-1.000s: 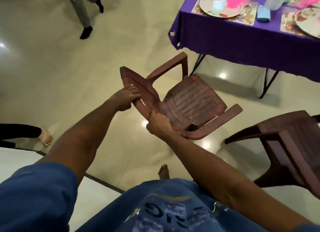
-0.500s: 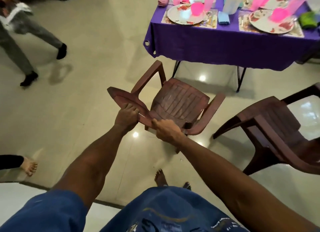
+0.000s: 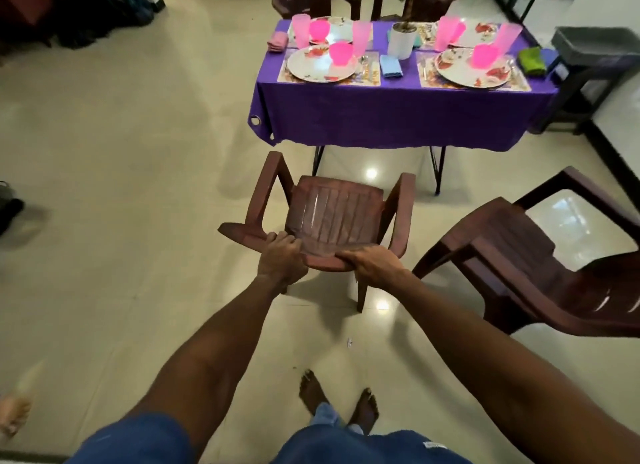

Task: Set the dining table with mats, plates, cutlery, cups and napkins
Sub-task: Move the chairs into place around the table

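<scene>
Hands gripped brown plastic armchair by backrest top: left hand & right hand curled round it. Purple-clothed dining table w/ plates stood ahead, near edge facing chair. Risk: pushed too far, chair bumps table, tipping pink plastic cups.

Bright overhead light, glare spots on floor, edges bowed, slightly soft.

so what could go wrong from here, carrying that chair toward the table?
1. The chair is gripped only at its back edge by the left hand and right hand; it may tip or slip.
2. Pushed too far, it could catch the overhanging purple tablecloth and upset the pink cups.
3. The second chair crowds the right side.
</scene>
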